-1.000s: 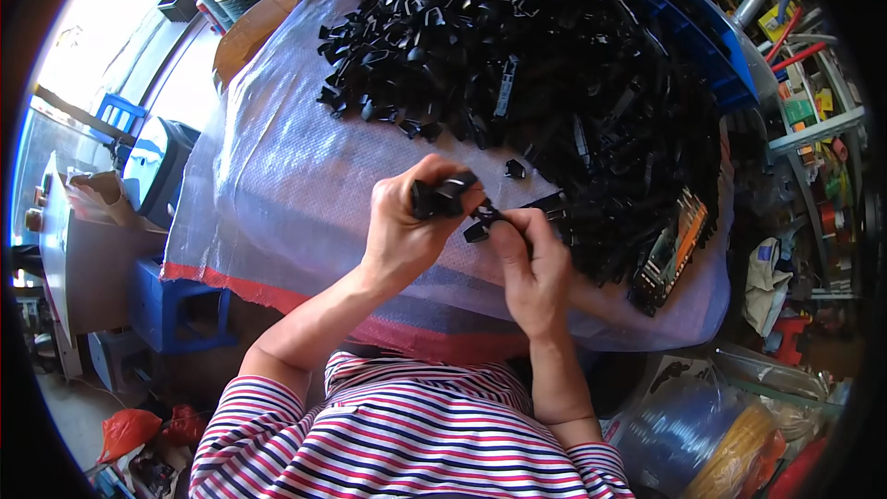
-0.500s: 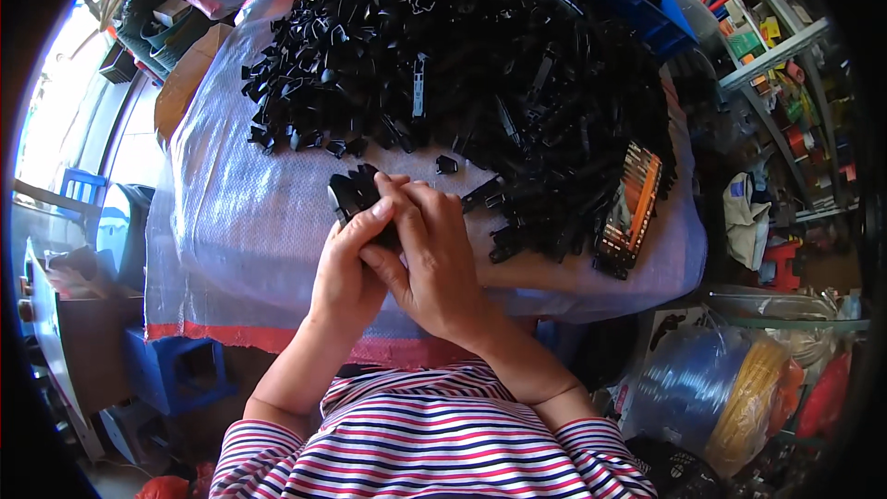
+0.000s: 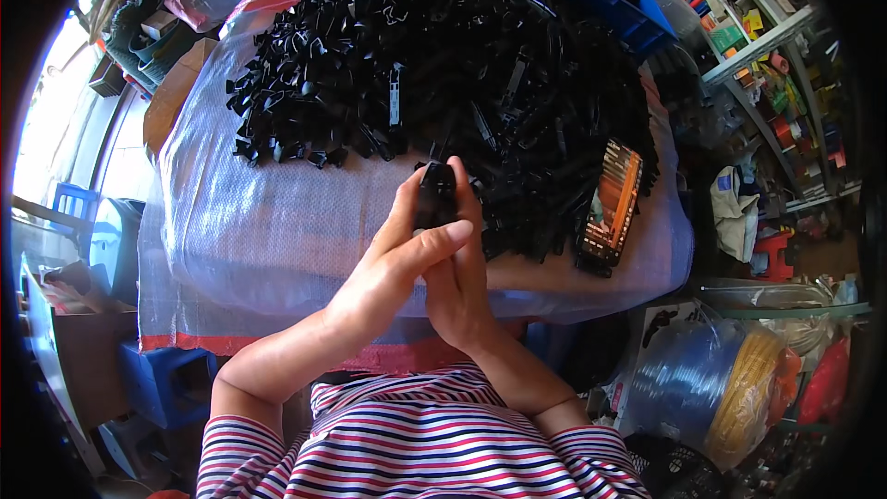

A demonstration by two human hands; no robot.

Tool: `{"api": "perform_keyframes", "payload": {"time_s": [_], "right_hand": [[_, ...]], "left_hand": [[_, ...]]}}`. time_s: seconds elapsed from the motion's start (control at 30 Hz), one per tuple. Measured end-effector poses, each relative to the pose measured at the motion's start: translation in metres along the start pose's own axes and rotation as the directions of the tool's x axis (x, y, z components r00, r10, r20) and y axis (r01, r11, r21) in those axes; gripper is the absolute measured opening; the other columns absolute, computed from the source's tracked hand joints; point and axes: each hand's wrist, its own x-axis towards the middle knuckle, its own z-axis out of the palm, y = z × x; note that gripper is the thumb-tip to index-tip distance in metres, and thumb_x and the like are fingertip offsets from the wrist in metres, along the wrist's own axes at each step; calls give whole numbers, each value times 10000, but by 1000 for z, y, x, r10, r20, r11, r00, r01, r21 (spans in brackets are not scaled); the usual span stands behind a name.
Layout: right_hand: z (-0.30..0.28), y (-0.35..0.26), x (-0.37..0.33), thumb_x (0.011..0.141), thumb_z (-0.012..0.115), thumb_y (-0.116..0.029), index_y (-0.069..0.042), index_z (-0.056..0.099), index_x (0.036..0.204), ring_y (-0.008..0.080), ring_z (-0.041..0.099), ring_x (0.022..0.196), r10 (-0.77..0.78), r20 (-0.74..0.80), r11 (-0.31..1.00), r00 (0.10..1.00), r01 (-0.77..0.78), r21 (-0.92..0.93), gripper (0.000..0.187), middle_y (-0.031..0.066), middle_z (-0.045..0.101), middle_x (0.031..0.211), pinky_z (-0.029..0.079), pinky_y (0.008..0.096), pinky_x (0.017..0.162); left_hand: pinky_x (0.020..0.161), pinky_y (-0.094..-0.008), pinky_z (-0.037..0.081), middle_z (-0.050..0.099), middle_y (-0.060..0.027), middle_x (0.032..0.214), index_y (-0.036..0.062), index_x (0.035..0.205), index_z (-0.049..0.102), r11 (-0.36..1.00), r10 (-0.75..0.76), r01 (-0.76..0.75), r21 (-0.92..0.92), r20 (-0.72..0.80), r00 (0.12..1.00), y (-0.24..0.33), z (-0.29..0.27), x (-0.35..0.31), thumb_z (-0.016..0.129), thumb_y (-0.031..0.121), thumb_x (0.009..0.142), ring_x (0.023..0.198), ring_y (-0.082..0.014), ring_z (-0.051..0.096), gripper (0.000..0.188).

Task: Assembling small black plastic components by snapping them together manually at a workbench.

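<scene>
My left hand [image 3: 386,263] and my right hand [image 3: 459,294] are pressed together over the near part of the covered work surface. Between the palms and fingers they clasp a small bunch of black plastic pieces [image 3: 437,196], whose upper ends show between the fingertips. My left thumb lies across the front, over the right hand; the lower part of the pieces is hidden. Just beyond my fingertips spreads a large heap of similar black plastic pieces [image 3: 342,74], many with clip-like ends. A pale woven plastic sack [image 3: 268,222] lies under the heap and my hands.
A phone [image 3: 612,203] with a lit screen leans at the heap's right side. Behind the heap stands a blue plastic crate [image 3: 610,5]. At left is a blue stool [image 3: 166,379]; at right, a plastic-wrapped spool [image 3: 688,383] and a crowded metal shelf [image 3: 762,65].
Both hands have moved right, bringing the black pieces from the left side to between the upright palms. The left thumb now crosses over the right hand. The view has shifted slightly.
</scene>
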Motion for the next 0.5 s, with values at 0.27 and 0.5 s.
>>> {"api": "perform_keyframes", "payload": {"time_s": [0.27, 0.5], "right_hand": [[-38, -26, 35, 912, 429, -237, -73, 469, 1151, 114, 526, 703, 642, 119, 409, 757, -470, 782, 293, 45, 548, 909, 439, 224, 569], [-178, 38, 249, 888, 507, -214, 72, 447, 1085, 222, 550, 744, 423, 301, 190, 855, -408, 893, 352, 161, 534, 894, 502, 317, 628]], "left_hand": [[1026, -325, 239, 215, -141, 1423, 93, 1424, 93, 885, 370, -362, 294, 29, 928, 4, 3, 7, 535, 327, 885, 1296, -228, 237, 735], [976, -334, 286, 455, -75, 1293, 51, 1267, 442, 806, 530, -405, 432, -221, 819, 18, -38, -2, 569, 332, 808, 1201, -193, 408, 553]]}}
